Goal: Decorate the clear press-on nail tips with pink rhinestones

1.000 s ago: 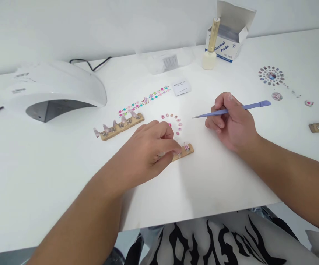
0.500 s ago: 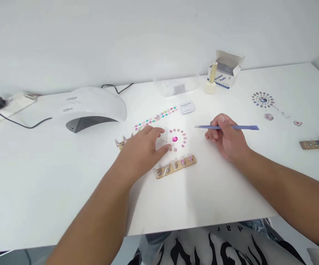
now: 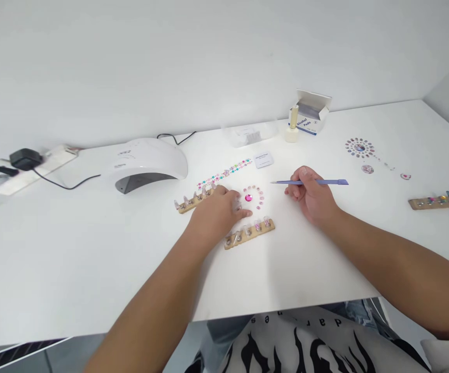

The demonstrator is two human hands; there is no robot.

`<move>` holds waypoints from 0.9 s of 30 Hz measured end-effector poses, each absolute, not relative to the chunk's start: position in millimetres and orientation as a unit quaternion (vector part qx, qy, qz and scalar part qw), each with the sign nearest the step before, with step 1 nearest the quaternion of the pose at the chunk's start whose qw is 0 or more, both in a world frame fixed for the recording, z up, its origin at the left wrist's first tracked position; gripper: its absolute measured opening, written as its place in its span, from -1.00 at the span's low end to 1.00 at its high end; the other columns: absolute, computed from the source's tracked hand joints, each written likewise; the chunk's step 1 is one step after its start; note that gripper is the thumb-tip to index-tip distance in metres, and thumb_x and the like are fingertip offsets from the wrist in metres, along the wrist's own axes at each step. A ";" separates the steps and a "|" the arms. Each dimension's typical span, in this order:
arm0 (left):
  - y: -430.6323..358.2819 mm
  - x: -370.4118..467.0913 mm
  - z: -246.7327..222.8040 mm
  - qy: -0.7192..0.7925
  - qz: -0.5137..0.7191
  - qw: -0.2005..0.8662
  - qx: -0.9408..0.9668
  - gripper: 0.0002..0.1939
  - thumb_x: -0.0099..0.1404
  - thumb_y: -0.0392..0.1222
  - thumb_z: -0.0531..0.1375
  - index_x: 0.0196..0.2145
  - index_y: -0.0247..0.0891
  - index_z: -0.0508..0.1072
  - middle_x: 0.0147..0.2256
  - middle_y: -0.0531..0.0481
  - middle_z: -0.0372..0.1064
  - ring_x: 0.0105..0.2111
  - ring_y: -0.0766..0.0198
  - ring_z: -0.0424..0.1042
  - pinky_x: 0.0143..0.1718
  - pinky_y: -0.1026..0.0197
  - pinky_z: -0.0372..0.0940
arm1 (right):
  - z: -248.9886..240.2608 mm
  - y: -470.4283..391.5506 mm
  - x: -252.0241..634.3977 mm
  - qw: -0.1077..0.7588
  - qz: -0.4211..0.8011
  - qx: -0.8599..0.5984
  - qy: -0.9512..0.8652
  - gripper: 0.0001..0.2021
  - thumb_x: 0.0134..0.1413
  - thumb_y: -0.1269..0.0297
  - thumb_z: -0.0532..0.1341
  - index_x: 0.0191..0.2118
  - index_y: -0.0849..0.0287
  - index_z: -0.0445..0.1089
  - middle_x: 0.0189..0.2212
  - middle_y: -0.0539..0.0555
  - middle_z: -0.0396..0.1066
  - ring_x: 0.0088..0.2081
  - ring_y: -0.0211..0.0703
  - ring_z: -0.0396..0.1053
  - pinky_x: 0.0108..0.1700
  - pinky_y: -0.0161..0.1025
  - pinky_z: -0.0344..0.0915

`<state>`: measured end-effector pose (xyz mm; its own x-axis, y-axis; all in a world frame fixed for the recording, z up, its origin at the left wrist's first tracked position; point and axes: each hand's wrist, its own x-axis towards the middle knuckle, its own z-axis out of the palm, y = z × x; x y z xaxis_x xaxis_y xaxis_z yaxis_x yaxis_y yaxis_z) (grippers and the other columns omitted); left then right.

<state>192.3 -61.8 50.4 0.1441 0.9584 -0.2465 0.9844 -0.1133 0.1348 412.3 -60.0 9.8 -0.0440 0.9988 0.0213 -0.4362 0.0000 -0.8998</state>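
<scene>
My left hand (image 3: 217, 213) reaches over the left side of a ring of small pink gems (image 3: 262, 198) with a big magenta gem (image 3: 248, 198) at its centre. Its thumb and forefinger are spread, with a small clear piece visible between them that I cannot make out. In my right hand (image 3: 313, 196) is a pair of slim purple tweezers (image 3: 331, 182), held like a pen, fine tip pointing left and flat end to the right. Just below the ring lies a wooden strip (image 3: 251, 234) with clear nail tips, a couple bearing pink decoration. Another strip (image 3: 187, 205) of clear nail tips is partly behind my left hand.
A white nail lamp (image 3: 150, 158) stands at left, near a black plug (image 3: 26, 159). Behind are colourful gem rows (image 3: 224, 173), an alcohol pad packet (image 3: 263, 159), a clear tray (image 3: 250, 135), a bottle (image 3: 292, 133) and an alcohol pads box (image 3: 313, 116). More gems (image 3: 360, 148) and a decorated strip (image 3: 440, 202) lie right.
The view has shifted a little. My left hand has moved right over the gem ring, its thumb now covering the ring's lower left. My right hand keeps the tweezers in nearly the same pose.
</scene>
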 end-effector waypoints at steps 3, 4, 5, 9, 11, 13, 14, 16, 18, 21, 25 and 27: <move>-62.9 192.3 51.1 0.647 -0.047 0.127 0.751 -0.48 0.27 0.19 0.11 0.03 -0.18 0.43 0.05 -0.16 0.31 -0.20 0.02 0.48 -0.30 0.07 0.35 | 9.0 -59.7 412.7 0.591 0.606 -0.362 -0.391 -0.64 0.10 -0.05 0.23 -0.50 0.11 0.27 -0.70 -0.14 0.17 -0.58 -0.34 0.12 -0.22 -0.22 0.27; -63.0 191.9 51.6 0.644 -0.045 0.125 0.753 -0.50 0.28 0.18 0.10 0.03 -0.17 0.44 0.04 -0.15 0.31 -0.21 0.03 0.48 -0.31 0.08 0.35 | 8.9 -59.6 412.8 0.592 0.604 -0.362 -0.391 -0.64 0.11 -0.05 0.23 -0.50 0.11 0.27 -0.70 -0.14 0.17 -0.58 -0.33 0.12 -0.23 -0.22 0.27; -62.9 191.3 52.3 0.642 -0.044 0.123 0.755 -0.52 0.29 0.17 0.09 0.01 -0.16 0.45 0.03 -0.14 0.32 -0.22 0.05 0.48 -0.33 0.10 0.34 | 8.7 -59.5 412.9 0.594 0.603 -0.360 -0.393 -0.64 0.12 -0.05 0.22 -0.50 0.11 0.27 -0.70 -0.14 0.17 -0.58 -0.33 0.12 -0.23 -0.22 0.26; -62.4 188.5 55.9 0.636 -0.045 0.121 0.761 -0.59 0.32 0.11 0.05 -0.03 -0.12 0.46 -0.01 -0.10 0.37 -0.24 0.09 0.47 -0.40 0.15 0.28 | 7.2 -59.7 412.9 0.597 0.607 -0.331 -0.407 -0.67 0.17 0.00 0.19 -0.48 0.12 0.27 -0.68 -0.13 0.19 -0.57 -0.33 0.12 -0.20 -0.22 0.25; -61.9 187.3 56.7 0.632 -0.039 0.125 0.764 -0.62 0.32 0.09 0.04 -0.04 -0.10 0.44 -0.05 -0.07 0.39 -0.27 0.12 0.46 -0.43 0.17 0.24 | 6.2 -60.7 412.7 0.592 0.613 -0.310 -0.420 -0.67 0.20 0.01 0.17 -0.46 0.12 0.28 -0.68 -0.12 0.21 -0.55 -0.32 0.14 -0.20 -0.23 0.24; -61.3 186.8 56.6 0.633 -0.030 0.128 0.763 -0.66 0.30 0.07 0.06 -0.06 -0.08 0.42 -0.09 -0.04 0.41 -0.28 0.14 0.45 -0.45 0.19 0.19 | 5.4 -62.1 412.2 0.586 0.620 -0.291 -0.433 -0.67 0.21 0.00 0.16 -0.44 0.13 0.30 -0.67 -0.12 0.23 -0.54 -0.31 0.17 -0.23 -0.23 0.22; -61.0 186.9 56.5 0.634 -0.027 0.130 0.762 -0.68 0.29 0.05 0.07 -0.07 -0.07 0.41 -0.11 -0.02 0.42 -0.29 0.14 0.45 -0.46 0.20 0.18 | 5.2 -62.8 411.8 0.582 0.623 -0.283 -0.439 -0.67 0.21 -0.01 0.16 -0.44 0.13 0.31 -0.67 -0.11 0.24 -0.54 -0.31 0.18 -0.26 -0.24 0.21; -60.7 187.6 56.6 0.636 -0.019 0.135 0.759 -0.71 0.27 0.03 0.09 -0.10 -0.07 0.41 -0.19 0.01 0.44 -0.31 0.15 0.43 -0.46 0.20 0.15 | 4.8 -64.2 410.6 0.573 0.632 -0.269 -0.447 -0.66 0.20 -0.03 0.17 -0.43 0.14 0.32 -0.66 -0.10 0.25 -0.54 -0.30 0.21 -0.32 -0.26 0.18; -60.7 188.5 57.0 0.640 0.000 0.158 0.752 -0.73 0.26 0.03 0.11 -0.13 -0.08 0.40 -0.27 0.03 0.44 -0.35 0.16 0.41 -0.46 0.21 0.13 | 4.8 -65.4 409.0 0.566 0.641 -0.255 -0.451 -0.67 0.20 -0.01 0.18 -0.42 0.14 0.33 -0.66 -0.10 0.26 -0.53 -0.29 0.22 -0.33 -0.25 0.17; -60.4 188.9 55.6 0.645 0.055 0.232 0.726 -0.74 0.22 0.04 0.15 -0.19 -0.11 0.38 -0.37 0.08 0.40 -0.44 0.24 0.35 -0.49 0.24 0.12 | 5.7 -67.1 406.3 0.556 0.651 -0.228 -0.464 -0.68 0.22 0.00 0.17 -0.41 0.14 0.33 -0.65 -0.11 0.27 -0.52 -0.29 0.26 -0.28 -0.23 0.19; -56.6 187.8 48.1 0.618 0.160 0.343 0.689 -0.76 0.17 0.00 0.21 -0.26 -0.16 0.38 -0.46 0.13 0.30 -0.55 0.36 0.22 -0.53 0.29 0.08 | 7.9 -69.5 403.2 0.533 0.658 -0.202 -0.492 -0.67 0.20 -0.02 0.18 -0.39 0.15 0.33 -0.64 -0.11 0.31 -0.48 -0.28 0.32 -0.26 -0.22 0.23; -54.2 187.6 44.2 0.597 0.205 0.390 0.670 -0.78 0.15 -0.03 0.22 -0.32 -0.20 0.38 -0.51 0.15 0.21 -0.58 0.40 0.16 -0.54 0.30 0.06 | 8.5 -70.5 402.2 0.525 0.659 -0.200 -0.499 -0.67 0.19 -0.03 0.19 -0.39 0.15 0.33 -0.64 -0.11 0.32 -0.45 -0.26 0.36 -0.23 -0.19 0.27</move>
<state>187.6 -54.2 44.2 0.2029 0.9606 -0.1901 0.6405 0.0166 0.7678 402.2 -70.5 8.5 -0.3682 0.8926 0.2601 -0.4923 0.0501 -0.8690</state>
